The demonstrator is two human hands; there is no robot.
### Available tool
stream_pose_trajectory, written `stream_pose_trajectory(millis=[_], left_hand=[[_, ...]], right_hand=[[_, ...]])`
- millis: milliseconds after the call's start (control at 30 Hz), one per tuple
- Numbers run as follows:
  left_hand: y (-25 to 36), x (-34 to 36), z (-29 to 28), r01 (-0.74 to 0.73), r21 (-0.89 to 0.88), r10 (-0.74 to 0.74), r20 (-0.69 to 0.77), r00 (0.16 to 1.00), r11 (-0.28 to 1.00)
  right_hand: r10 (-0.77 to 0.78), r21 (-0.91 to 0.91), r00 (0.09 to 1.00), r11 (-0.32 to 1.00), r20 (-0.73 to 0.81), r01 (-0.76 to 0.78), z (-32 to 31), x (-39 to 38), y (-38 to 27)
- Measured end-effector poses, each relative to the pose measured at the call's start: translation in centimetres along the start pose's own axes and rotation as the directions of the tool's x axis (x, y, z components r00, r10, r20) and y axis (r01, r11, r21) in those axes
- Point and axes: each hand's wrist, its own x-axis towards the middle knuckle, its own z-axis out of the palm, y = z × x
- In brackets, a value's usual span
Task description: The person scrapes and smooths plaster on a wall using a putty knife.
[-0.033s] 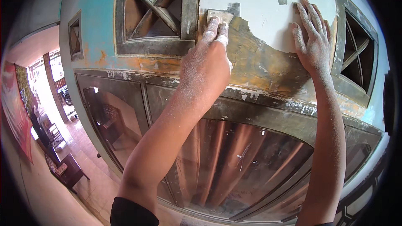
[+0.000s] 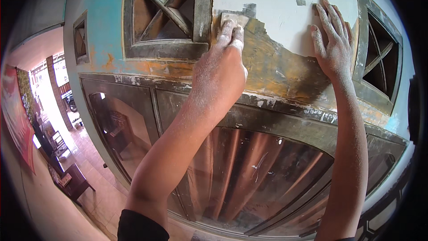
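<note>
My left hand (image 2: 225, 60), dusted with white powder, presses a flat pale scraper (image 2: 235, 19) against the wall. Its fingers lie on the scraper, and the thumb side is partly hidden. Around the blade, white coating (image 2: 276, 13) meets a bare, dark and ochre-stained patch (image 2: 276, 64) with a ragged border. Small dark grey spots show above and beside the blade. Farther right, my right hand (image 2: 332, 40) rests on the white coating with its fingers spread, also powdery and holding nothing.
Wooden vents with crossed bars (image 2: 165, 9) (image 2: 379, 58) flank the work area. Below runs a worn wooden frame with glass panes (image 2: 258, 169) and curtains behind. At the left, a doorway (image 2: 49, 89) opens onto a tiled floor (image 2: 96, 196) with a dark table (image 2: 76, 183).
The scraper under my left hand has slid very slightly downward, and a thin dark strip shows above it. My right hand has stayed in place.
</note>
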Motion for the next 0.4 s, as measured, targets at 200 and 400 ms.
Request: stream_pose_trajectory(millis=[200,400], left_hand=[[0.2,0.2,-0.2,0.02,-0.006,-0.02,-0.003,1.0,1.0],[-0.2,0.4,-0.1,0.046,-0.018,-0.046,0.003,0.999,0.999]], right_hand=[[0.016,-0.002,1.0,1.0,0.01,-0.016,-0.4,0.2,0.0],[0.022,-0.01,0.999,1.0,0.045,-0.021,-0.6,0.1,-0.4]])
